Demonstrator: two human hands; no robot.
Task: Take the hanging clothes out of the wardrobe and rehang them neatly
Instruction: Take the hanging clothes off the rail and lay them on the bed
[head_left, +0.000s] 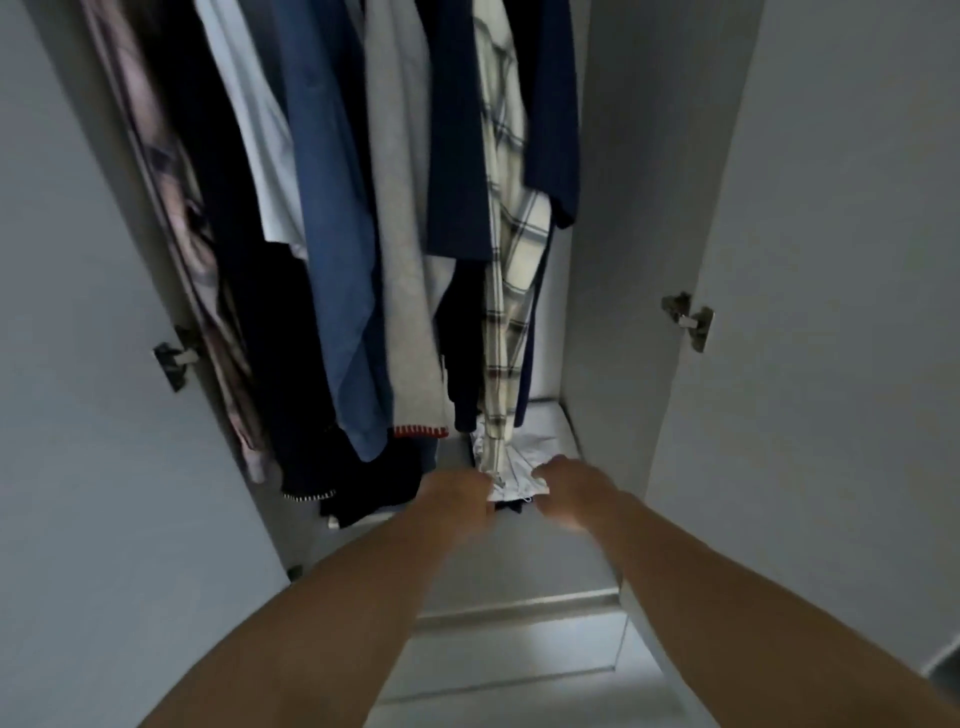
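Grey wardrobe (618, 260) stands open, doors swung to both sides, hinges showing. Clothes hang lengthwise top to bottom: blue shirt (332, 218), grey sweater (405, 249) with red-stitched hem, cream plaid shirt (506, 270), navy pieces between. Drawer top (540, 561) below. White cloth (524, 467) lies under plaid hem. Left hand (462, 493) and right hand (571, 493) both pinching that cloth; blurred. No writing legible.

Hanging clothes (363, 208) crowd the wardrobe's left, open gap beside right wall (613, 260), drawer top (550, 545) below
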